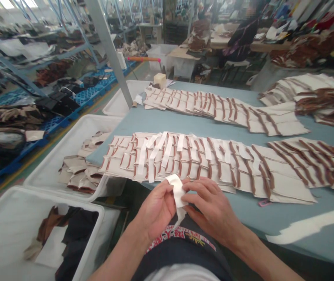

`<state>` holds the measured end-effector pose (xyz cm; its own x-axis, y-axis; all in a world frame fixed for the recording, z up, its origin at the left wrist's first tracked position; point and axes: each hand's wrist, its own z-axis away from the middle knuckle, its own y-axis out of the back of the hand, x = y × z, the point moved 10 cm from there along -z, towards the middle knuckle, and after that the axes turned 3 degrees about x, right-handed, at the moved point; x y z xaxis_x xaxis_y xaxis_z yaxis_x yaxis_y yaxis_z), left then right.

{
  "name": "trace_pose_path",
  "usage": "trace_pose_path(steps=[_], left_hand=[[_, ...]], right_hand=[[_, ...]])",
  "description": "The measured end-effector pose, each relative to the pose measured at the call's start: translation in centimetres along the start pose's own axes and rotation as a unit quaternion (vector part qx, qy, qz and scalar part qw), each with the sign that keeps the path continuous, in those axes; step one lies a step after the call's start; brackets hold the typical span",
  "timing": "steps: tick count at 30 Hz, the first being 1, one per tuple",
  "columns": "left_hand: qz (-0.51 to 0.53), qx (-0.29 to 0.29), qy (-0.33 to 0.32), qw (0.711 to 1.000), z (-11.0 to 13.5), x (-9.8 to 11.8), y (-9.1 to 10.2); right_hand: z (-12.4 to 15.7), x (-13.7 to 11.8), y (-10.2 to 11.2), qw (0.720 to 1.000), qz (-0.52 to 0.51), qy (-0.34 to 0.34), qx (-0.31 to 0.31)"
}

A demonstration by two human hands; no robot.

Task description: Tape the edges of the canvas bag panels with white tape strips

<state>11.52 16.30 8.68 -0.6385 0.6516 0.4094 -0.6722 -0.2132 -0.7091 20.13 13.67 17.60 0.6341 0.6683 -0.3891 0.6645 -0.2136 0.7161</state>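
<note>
Close to my body, in front of the table edge, my left hand (158, 210) pinches a white strip (178, 191) between thumb and fingers. My right hand (209, 203) has its fingertips on the strip's right side, and the strip's lower end hangs down between the hands. Just beyond them lies a long overlapping row of cream pieces with brown edges (283, 189). Several narrow white strips (167, 150) rest across that row. On the right of the table lies a stack of longer white strips (310, 226).
A second row of cream pieces (184, 100) lies farther back on the blue table (295, 212). White bins (45, 164) stand to the left, holding fabric pieces. A grey post (111, 47) rises at the table's far left corner. A person (244, 35) sits in the background.
</note>
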Motion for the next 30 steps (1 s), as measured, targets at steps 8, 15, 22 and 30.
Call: trace_pose_path(steps=[8,15,22,30], left_hand=[[-0.03,-0.025,0.024,0.999,-0.1,-1.5,-0.7],[-0.137,-0.075,-0.003,0.988,-0.4,-2.5,-2.4],[-0.248,-0.056,-0.026,0.967,-2.3,-4.5,-2.8],[-0.392,0.011,-0.008,0.92,-4.2,-8.8,-1.8]], right_hand=[[0.5,2.0,0.7,0.989,-0.114,-0.093,0.027],[1.3,3.7,1.4,0.987,-0.081,-0.126,0.055],[4.3,7.7,2.1,0.95,-0.163,-0.252,0.087],[7.6,16.5,6.2,0.791,-0.354,-0.469,0.172]])
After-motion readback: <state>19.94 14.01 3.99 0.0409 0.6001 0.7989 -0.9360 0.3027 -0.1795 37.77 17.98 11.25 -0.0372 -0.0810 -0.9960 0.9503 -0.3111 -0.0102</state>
